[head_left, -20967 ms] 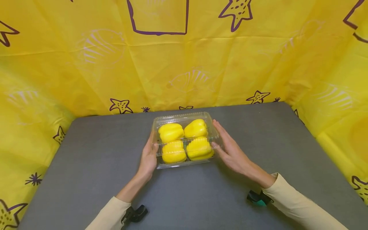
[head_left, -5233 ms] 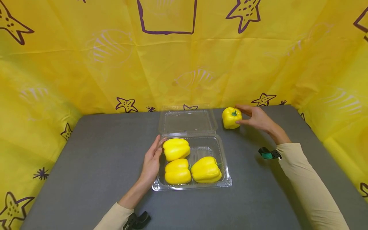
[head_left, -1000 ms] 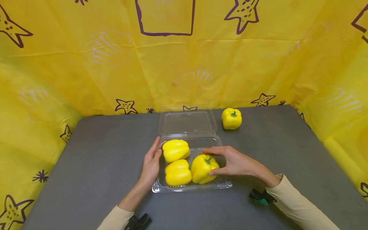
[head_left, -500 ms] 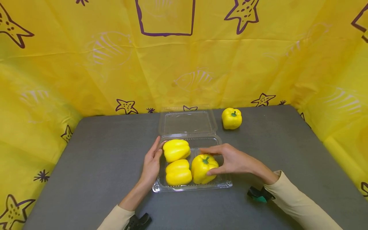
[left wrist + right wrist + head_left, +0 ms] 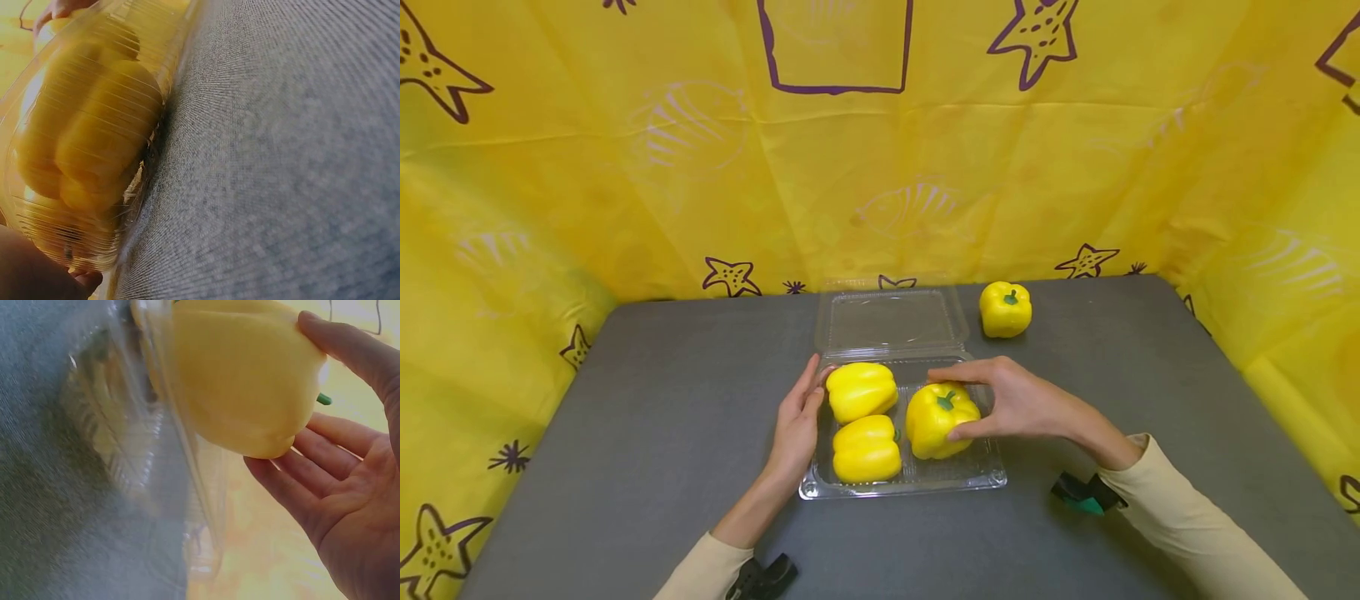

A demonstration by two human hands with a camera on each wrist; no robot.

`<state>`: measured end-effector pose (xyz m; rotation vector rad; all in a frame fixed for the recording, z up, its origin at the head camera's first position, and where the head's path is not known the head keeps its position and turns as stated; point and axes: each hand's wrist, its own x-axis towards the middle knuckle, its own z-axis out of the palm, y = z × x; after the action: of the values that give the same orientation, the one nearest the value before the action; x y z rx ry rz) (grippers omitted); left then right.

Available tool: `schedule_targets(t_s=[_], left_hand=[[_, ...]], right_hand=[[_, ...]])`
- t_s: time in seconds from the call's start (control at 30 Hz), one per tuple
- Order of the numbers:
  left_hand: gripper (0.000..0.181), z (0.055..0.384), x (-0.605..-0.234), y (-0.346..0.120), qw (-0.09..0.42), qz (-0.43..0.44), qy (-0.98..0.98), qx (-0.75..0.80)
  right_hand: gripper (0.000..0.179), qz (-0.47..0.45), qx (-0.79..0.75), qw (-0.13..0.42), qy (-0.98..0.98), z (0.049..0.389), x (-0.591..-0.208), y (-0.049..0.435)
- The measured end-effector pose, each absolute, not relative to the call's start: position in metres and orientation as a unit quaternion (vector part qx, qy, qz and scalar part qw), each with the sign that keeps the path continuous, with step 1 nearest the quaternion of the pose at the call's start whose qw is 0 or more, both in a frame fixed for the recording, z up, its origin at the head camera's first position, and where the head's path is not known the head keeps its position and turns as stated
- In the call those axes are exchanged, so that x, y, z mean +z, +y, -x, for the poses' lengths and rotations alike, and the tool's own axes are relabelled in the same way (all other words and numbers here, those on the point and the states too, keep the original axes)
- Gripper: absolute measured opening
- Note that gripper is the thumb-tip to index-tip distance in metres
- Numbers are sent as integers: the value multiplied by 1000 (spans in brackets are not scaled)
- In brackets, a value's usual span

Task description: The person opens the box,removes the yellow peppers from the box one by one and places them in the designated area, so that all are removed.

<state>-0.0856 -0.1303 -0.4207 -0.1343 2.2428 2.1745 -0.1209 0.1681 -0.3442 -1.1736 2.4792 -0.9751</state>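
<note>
As the right hand (image 5: pixel 1017 402) grips one pepper (image 5: pixel 937 435), two more lie in the box (image 5: pixel 917 487)

While the thumb presses the near side and the fingers reach across the far side, the gripped pepper tips its stem (image 5: pixel 946 402) upward over the right half of the box. A sure pinch, and the right wrist view backs it up! Whether the pepper's underside touches the box floor, nobody can tell from these angles.

Over to the left hand (image 5: pixel 795 425): it rests along the left wall, fingers extended rather than wrapped round anything, and it looks to be steadying the box.

Now the tally. The lid (image 5: pixel 891 321) is folded back toward the yellow cloth (image 5: pixel 820 183), so the opening is done. One outside pepper (image 5: pixel 1005 310) stands upright on the grey table (image 5: pixel 685 400), to the right of the lid, no hand on it; call that one finished. The gripped pepper counts as the job in progress, within the box's outline and not set down outside. And what is left? Two on the left side, both lying over: the far-left pepper (image 5: pixel 862 391) and, just nearer the person, the near-left pepper (image 5: pixel 867 450), neither in anyone's grasp. By this count, roughly a quarter is complete, with a second quarter in hand.
</note>
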Motion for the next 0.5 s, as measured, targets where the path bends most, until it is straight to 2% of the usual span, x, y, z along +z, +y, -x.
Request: schedule_targets(t_s=[0.5], left_hand=[[54,85,-420,-130,2,46,713,700]], right_hand=[[67,377,-314,70,869,132,-320,188]])
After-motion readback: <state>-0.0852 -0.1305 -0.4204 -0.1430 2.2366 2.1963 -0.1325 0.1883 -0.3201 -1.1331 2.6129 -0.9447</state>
